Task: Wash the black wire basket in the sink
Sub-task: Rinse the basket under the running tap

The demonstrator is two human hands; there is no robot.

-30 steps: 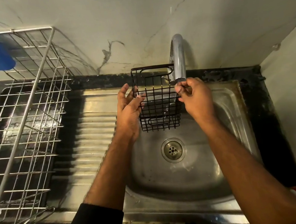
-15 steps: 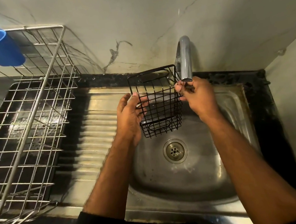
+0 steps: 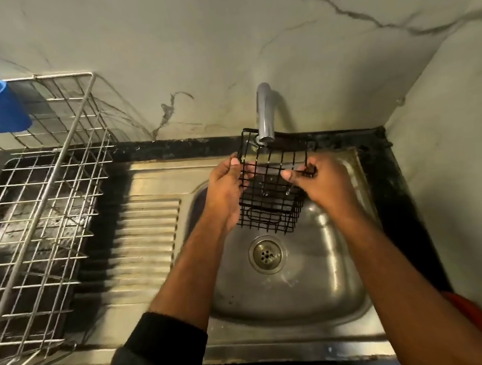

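Standing by the counter here: the person is holding the black wire basket point(image 3: 272, 185) over the sink point(image 3: 289, 290), tilted, its top end right under the tap point(image 3: 264, 114). The left hand point(image 3: 226, 192) is gripping the left side, fingers curled around the wires, and the right hand point(image 3: 320, 186) is pinching the right edge with thumb and fingertips. I think water is running through the mesh, though the stream is hard to make out.

My guess is it's light and stiff, so no flex, but thin wet wire gets slippery. Hooking fingers through the grid or rim seems safest. A dish rack point(image 3: 37, 209) is sitting off to the left.
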